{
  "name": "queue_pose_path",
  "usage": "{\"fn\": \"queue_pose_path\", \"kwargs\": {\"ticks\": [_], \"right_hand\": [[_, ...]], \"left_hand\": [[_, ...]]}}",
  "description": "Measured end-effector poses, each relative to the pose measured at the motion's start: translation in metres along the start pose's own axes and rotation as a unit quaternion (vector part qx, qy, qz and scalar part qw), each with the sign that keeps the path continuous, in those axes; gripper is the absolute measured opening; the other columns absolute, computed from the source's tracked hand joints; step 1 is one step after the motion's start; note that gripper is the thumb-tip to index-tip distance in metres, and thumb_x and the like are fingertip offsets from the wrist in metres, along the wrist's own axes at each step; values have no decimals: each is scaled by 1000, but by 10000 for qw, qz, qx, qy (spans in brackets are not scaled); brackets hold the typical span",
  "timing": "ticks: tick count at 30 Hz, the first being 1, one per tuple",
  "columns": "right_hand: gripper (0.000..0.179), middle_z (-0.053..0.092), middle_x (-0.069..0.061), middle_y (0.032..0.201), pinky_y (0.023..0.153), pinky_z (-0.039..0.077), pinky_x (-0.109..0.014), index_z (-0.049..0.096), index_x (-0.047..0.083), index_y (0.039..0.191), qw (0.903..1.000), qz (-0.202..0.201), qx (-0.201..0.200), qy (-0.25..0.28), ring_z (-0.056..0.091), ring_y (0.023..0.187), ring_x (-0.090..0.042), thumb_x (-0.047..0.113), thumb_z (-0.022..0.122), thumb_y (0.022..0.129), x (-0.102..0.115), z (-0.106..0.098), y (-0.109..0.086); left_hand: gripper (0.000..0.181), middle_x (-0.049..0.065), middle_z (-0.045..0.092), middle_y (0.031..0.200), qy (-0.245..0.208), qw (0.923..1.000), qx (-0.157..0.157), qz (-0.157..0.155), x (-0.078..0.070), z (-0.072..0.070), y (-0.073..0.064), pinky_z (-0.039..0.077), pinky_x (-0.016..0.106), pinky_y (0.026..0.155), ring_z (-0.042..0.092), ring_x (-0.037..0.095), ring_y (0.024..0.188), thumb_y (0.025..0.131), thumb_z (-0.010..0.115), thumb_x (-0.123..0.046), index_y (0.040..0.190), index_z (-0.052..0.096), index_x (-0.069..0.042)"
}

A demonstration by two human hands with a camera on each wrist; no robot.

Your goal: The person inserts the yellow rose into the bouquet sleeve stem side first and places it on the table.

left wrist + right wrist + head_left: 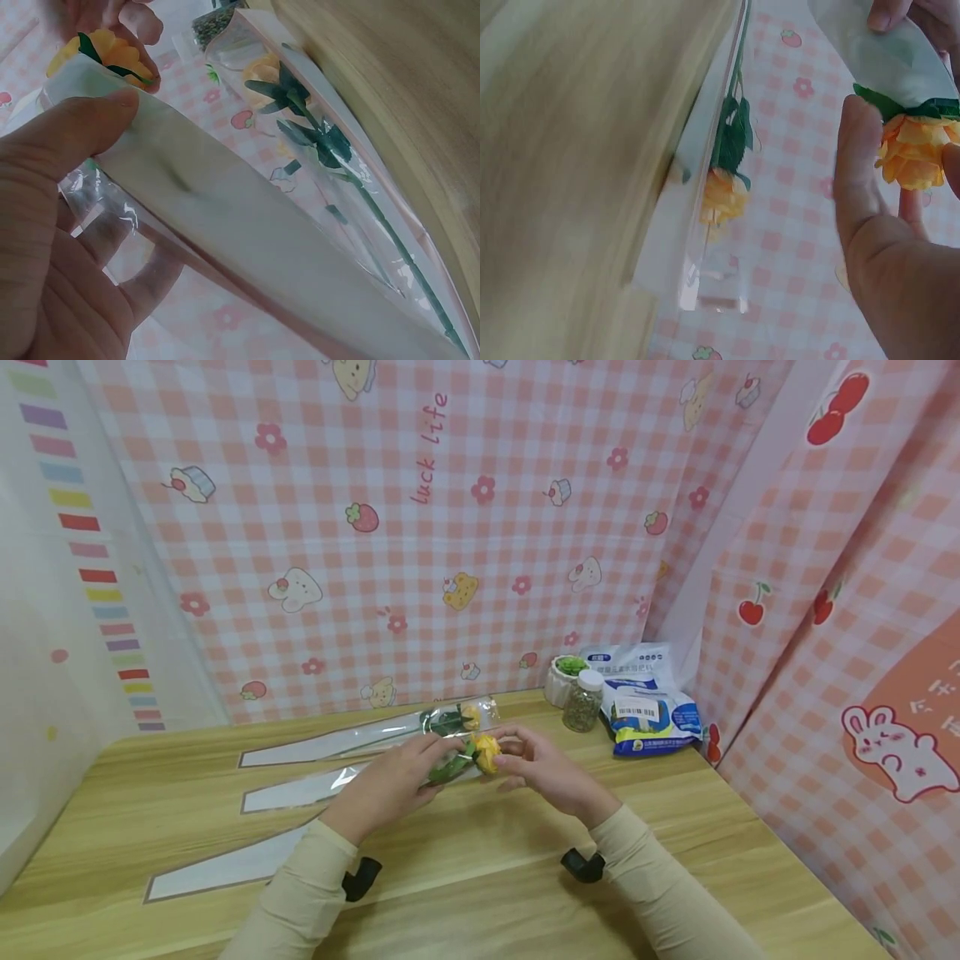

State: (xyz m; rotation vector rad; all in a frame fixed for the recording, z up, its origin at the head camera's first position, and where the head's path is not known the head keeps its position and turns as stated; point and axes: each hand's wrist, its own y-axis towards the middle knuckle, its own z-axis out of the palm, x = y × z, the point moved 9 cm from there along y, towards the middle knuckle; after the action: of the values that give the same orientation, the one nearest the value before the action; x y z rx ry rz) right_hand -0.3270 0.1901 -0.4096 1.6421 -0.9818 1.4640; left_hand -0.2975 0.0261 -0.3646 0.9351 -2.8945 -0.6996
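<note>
In the head view my left hand (397,781) holds a long wrapping sleeve, white on one side and clear on the other. The left wrist view shows the thumb pressing the white side of this sleeve (202,180), with fingers behind it. A yellow-orange artificial flower (487,753) with green leaves pokes out of the sleeve's end. Around that bloom are the fingers of my right hand (543,768), touching its petals; in the right wrist view they lie on both sides of the flower head (915,154). Most of the held flower's stem is hidden by the sleeve.
Another sleeved yellow flower (471,718) lies at the back of the table. White tapered sleeve ends (225,864) reach leftward. At the back right stand a white pot (558,687) with a green plant, a lidded jar (583,706) and blue-white bags (648,718). Patterned cloth hangs behind.
</note>
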Motion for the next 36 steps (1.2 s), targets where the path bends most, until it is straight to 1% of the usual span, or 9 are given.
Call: {"fn": "queue_pose_path", "kwargs": {"ticks": [3,7,11,16,20,24,27,30,36], "right_hand": [[34,54,-23,138,91,57,-51,43,7,138,9976,5,221,659,65,113,-39,9,53,106,-3,6,1],[30,50,-23,142,93,56,-54,42,12,133,9898,87,416,1362,60,120,-46,6,50,105,-4,13,0],[29,49,-21,142,96,55,-51,44,14,131,9852,134,394,1662,60,121,-42,2,49,104,-6,15,0],[27,50,-17,137,102,52,-47,47,13,127,9835,49,282,1785,64,115,-31,-2,48,104,-6,14,1],[28,49,-15,135,103,51,-44,48,10,126,9825,30,201,1850,64,114,-26,-4,48,103,-6,11,2],[30,48,-15,134,104,51,-44,46,8,127,9833,-30,60,1816,63,113,-26,-6,48,101,-3,6,1],[29,48,-14,133,107,47,-49,45,7,126,9837,-111,-53,1795,62,114,-25,-7,48,100,0,1,-1],[29,47,-13,132,106,47,-51,47,8,125,9847,-142,-158,1728,61,112,-24,-6,50,100,2,-3,-1],[31,45,-15,136,87,59,-44,49,10,127,9923,-30,-431,1157,61,105,-22,-2,57,99,3,-7,-2]], "left_hand": [[66,10,64,121,-41,10000,-21,-8,0,0,0,60,40,84,68,27,101,85,84,-13,142,51,-14],[69,12,64,120,-89,10000,-44,-7,0,2,0,61,41,82,69,28,99,84,84,-12,143,49,-12],[72,13,65,121,-96,9999,20,-77,0,3,0,61,42,83,69,29,100,84,84,-12,146,47,-15],[75,14,64,124,-127,9997,147,-161,0,5,0,59,45,86,68,30,104,84,85,-16,148,45,-16],[94,15,60,133,-267,9983,373,-361,5,10,0,56,46,94,63,30,114,82,87,-29,158,32,-15],[122,20,47,150,-426,9913,792,-959,19,19,-6,46,56,106,50,36,133,77,88,-47,164,9,-16],[130,22,38,157,-426,9842,1021,-1386,30,26,-13,38,64,110,41,40,141,75,87,-51,164,0,-13],[126,23,38,157,-396,9803,1108,-1588,37,31,-18,37,66,110,44,40,139,78,87,-46,163,2,-6],[103,24,40,154,-442,9774,1181,-1699,44,36,-21,40,67,106,45,40,137,85,82,-28,160,16,-4]]}}
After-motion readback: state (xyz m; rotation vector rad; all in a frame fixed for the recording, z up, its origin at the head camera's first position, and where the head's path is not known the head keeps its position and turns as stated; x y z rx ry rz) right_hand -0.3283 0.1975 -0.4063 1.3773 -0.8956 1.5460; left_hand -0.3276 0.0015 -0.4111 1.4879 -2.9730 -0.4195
